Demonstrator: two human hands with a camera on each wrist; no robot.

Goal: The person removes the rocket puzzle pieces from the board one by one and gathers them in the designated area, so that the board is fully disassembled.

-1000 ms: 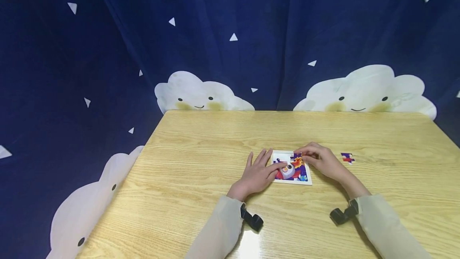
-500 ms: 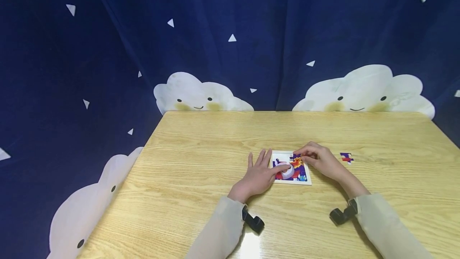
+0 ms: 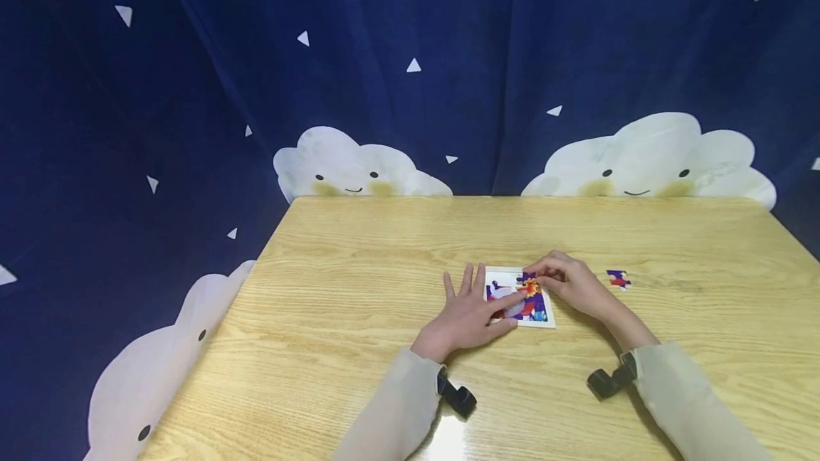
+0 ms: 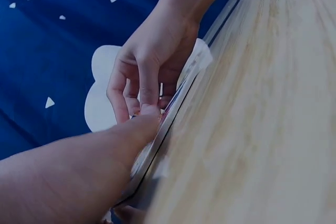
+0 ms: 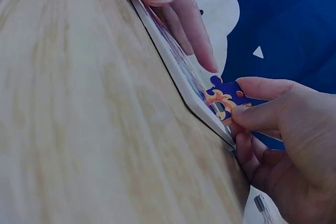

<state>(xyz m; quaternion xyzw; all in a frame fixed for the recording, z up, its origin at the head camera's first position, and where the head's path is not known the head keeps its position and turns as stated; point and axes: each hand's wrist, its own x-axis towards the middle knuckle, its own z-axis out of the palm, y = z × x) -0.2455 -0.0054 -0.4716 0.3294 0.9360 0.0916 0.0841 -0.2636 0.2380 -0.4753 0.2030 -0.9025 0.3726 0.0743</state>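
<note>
A small jigsaw puzzle sits in a white-rimmed tray [image 3: 541,326] on the table, its picture purple, red and orange, with a white bare patch at the upper left. My left hand [image 3: 463,315] lies across the tray's left side, fingers spread, the index finger reaching over the picture toward the flame part. At the tray's upper right, my right hand [image 3: 570,284] pinches a purple and orange puzzle piece [image 5: 223,98] between thumb and index finger. In the right wrist view that piece stands tilted up at the tray's rim, its lower edge close to the picture.
A loose purple and red puzzle piece [image 3: 618,279] lies on the wooden table [image 3: 359,269], right of the right hand. Behind the table hangs a dark blue curtain [image 3: 359,77] with white triangles and smiling clouds. Each wrist carries a black camera mount [image 3: 460,400].
My left hand has shifted slightly right, its index finger sliding farther across the picture and its thumb spreading away toward the tray's near edge. The right hand keeps its pinch in nearly the same place.
</note>
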